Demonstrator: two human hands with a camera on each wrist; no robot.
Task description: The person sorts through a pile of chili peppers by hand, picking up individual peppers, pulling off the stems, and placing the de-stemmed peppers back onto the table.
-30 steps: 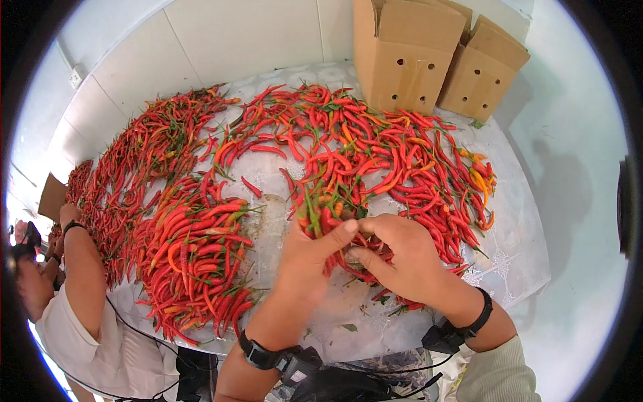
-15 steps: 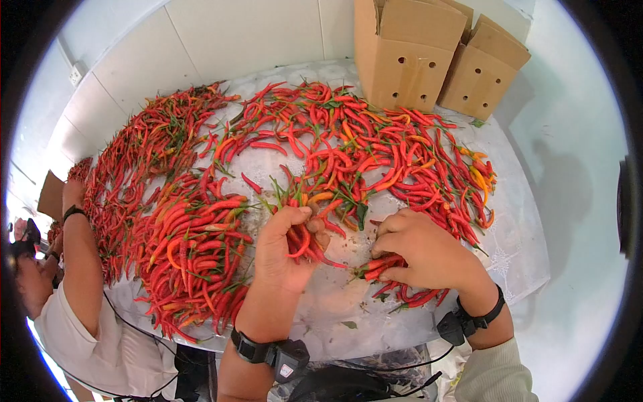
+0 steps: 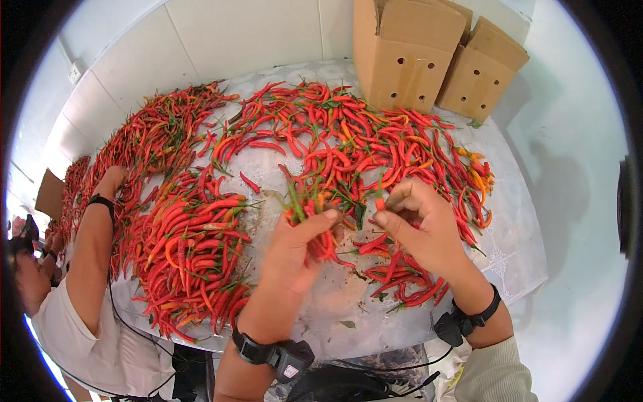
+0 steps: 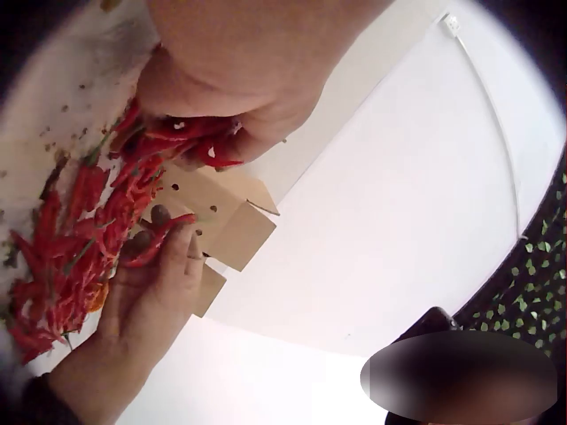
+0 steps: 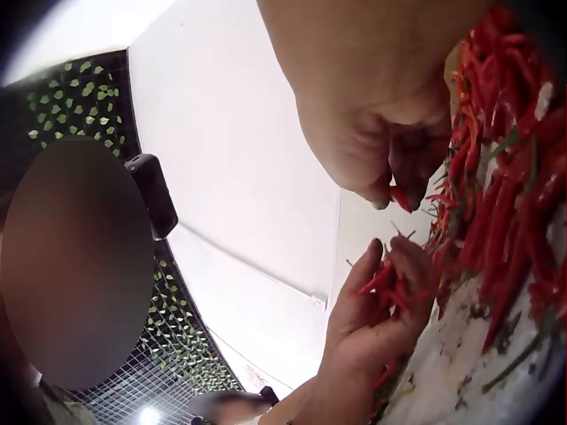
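My left hand (image 3: 288,251) grips a bunch of red chili peppers (image 3: 323,246), their green stems sticking up past the thumb. To its right, my right hand (image 3: 429,224) pinches a single red chili pepper (image 3: 380,203) between thumb and fingers, a short gap from the bunch. In the right wrist view that chili (image 5: 401,197) pokes out below the fingertips, above the bunch (image 5: 383,282) in the left palm. The left wrist view shows the held chili (image 4: 166,234) lying across the right fingers. Beneath the right hand lies a small group of loose chilies (image 3: 405,278).
A neat heap of chilies (image 3: 191,251) lies left of my left hand. More chilies (image 3: 335,124) spread across the back and right of the table (image 3: 348,335). Two cardboard boxes (image 3: 415,74) stand at the back right. Another person's arm (image 3: 94,248) reaches in from the left.
My hands were together, then parted as the right hand went down to the chilies on the table. Now it has risen with one chili. The other person's arm has moved rightward over the pile.
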